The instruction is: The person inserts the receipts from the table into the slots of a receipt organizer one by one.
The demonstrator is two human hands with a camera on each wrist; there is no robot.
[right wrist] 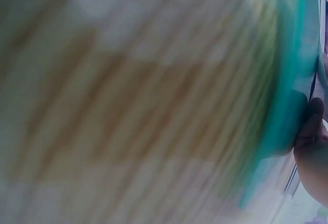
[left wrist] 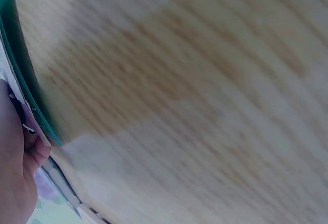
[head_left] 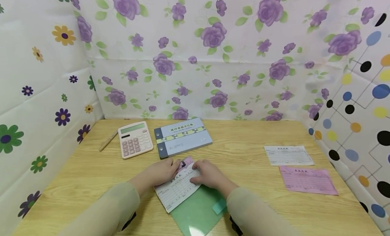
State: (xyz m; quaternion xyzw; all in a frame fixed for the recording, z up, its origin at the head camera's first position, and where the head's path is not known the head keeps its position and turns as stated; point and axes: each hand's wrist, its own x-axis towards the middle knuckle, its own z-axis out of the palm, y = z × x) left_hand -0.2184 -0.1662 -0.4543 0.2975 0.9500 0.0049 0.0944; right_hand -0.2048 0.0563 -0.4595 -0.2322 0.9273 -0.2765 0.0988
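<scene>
A white printed form [head_left: 175, 194] lies tilted over a pink form [head_left: 188, 159] on a translucent green folder [head_left: 195, 212]. A small black clip [head_left: 183, 164] sits at the upper edge of the forms. My left hand [head_left: 164, 171] grips that upper left edge beside the clip; in the left wrist view its fingers [left wrist: 38, 155] curl round the paper edge. My right hand [head_left: 210, 177] holds the right edge of the forms, thumb on the white sheet. The right wrist view, blurred, shows this hand [right wrist: 311, 142] against the green folder edge.
Behind the hands lies a blue account book [head_left: 184, 136], with a pink calculator [head_left: 135, 139] and a pen [head_left: 108, 140] to its left. A loose white form [head_left: 287, 155] and a pink form [head_left: 307, 181] lie at the right of the wooden table [head_left: 243, 138].
</scene>
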